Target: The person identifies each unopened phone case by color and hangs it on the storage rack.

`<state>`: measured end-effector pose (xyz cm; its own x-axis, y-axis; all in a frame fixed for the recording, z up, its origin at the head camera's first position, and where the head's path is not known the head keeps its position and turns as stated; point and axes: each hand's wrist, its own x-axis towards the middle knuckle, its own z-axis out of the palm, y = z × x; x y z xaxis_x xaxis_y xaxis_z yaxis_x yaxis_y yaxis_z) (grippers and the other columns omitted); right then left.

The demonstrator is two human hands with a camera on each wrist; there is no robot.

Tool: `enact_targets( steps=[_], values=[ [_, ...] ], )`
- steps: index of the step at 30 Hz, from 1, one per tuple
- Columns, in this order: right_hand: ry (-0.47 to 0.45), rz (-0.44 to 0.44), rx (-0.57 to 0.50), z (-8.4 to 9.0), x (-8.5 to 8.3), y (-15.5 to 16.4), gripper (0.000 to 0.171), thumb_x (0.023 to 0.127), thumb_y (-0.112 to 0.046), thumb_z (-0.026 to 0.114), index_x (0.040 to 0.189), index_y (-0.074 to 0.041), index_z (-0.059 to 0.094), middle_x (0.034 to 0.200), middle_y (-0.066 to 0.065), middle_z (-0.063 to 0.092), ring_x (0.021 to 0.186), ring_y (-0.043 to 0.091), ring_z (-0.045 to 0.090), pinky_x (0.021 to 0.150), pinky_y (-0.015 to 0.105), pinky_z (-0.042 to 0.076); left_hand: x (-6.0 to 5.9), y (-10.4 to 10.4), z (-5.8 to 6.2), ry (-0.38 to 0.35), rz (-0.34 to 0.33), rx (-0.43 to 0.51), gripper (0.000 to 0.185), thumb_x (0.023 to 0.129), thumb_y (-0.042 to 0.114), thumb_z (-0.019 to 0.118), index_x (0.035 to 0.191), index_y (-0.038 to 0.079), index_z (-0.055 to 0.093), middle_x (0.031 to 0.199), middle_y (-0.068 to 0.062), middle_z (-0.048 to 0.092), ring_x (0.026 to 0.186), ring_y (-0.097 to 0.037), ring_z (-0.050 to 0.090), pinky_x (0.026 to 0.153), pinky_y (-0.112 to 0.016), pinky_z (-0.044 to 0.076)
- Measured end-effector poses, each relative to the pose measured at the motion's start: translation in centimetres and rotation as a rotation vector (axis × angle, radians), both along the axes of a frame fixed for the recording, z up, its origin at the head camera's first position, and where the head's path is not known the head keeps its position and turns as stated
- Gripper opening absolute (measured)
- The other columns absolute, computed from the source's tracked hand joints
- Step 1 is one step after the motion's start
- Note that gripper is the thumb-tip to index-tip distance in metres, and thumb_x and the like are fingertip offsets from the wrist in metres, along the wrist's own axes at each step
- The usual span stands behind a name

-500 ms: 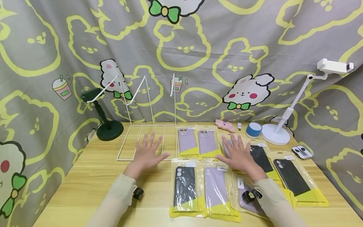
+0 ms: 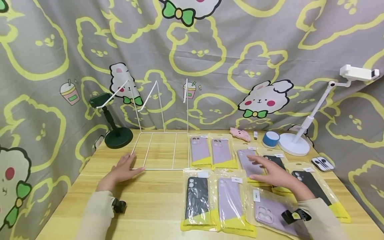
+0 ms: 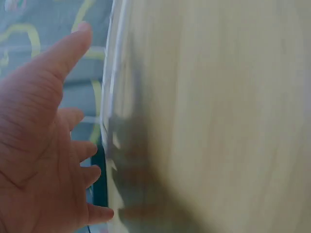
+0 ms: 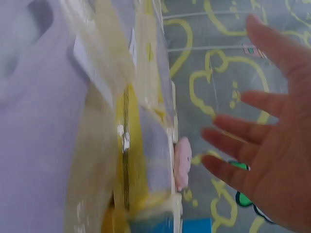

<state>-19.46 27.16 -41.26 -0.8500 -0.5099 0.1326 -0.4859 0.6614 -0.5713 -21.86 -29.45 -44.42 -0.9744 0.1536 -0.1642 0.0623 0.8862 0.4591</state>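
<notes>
From the head cam, the left hand (image 2: 122, 171) sits spread out with its fingertips at the front corner of the white wire rack (image 2: 159, 151). The right hand (image 2: 274, 175) hovers flat over the bagged phone cases (image 2: 250, 163). Left wrist cam is blurry: fingers (image 3: 73, 46) splayed beside the wooden table (image 3: 218, 116). Right wrist cam: open palm, holding nothing, next to yellow-edged bags (image 4: 97, 145).

- Grey cloth (image 2: 210, 60) with yellow bunny outlines hangs behind and at both sides.
- Pale wooden table (image 2: 156, 200), evenly lit.
- White stand (image 2: 295, 143) at right, dark stand (image 2: 118, 138) at left.
</notes>
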Motion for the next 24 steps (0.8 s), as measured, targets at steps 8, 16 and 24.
enact_targets(
  steps=[8, 16, 24],
  values=[
    [-0.254, 0.186, -0.051, -0.7, 0.3, 4.0, 0.047, 0.089, -0.016, 0.067, 0.127, 0.005, 0.051, 0.118, 0.02, 0.059, 0.101, 0.02, 0.06, 0.08, 0.032, 0.051, 0.0, -2.1, -0.5, -0.045, -0.038, -0.023, 0.08, 0.094, 0.05, 0.05, 0.147, -0.005, 0.025, 0.15, -0.034, 0.01, 0.137, -0.052, 0.005, 0.097, -0.076, 0.003],
    [-0.365, 0.267, -0.068, -1.5, 1.1, 6.3, 0.038, 0.088, -0.014, 0.067, 0.12, 0.004, 0.055, 0.106, 0.013, 0.061, 0.091, 0.011, 0.057, 0.07, 0.025, 0.049, 0.0, -1.9, -0.9, -0.087, -0.06, -0.029, 0.074, 0.1, 0.043, 0.041, 0.149, -0.005, 0.014, 0.152, -0.032, 0.001, 0.137, -0.052, -0.006, 0.095, -0.076, -0.007],
    [-0.32, 0.331, -0.046, -2.5, 2.0, 5.5, 0.035, 0.086, -0.019, 0.07, 0.117, -0.006, 0.06, 0.089, 0.0, 0.055, 0.074, 0.014, 0.049, 0.058, 0.025, 0.04, 0.2, -1.8, -0.8, -0.12, -0.055, -0.017, 0.075, 0.1, 0.044, 0.038, 0.15, -0.004, 0.007, 0.153, -0.029, -0.007, 0.137, -0.048, -0.015, 0.094, -0.073, -0.017]
  ],
)
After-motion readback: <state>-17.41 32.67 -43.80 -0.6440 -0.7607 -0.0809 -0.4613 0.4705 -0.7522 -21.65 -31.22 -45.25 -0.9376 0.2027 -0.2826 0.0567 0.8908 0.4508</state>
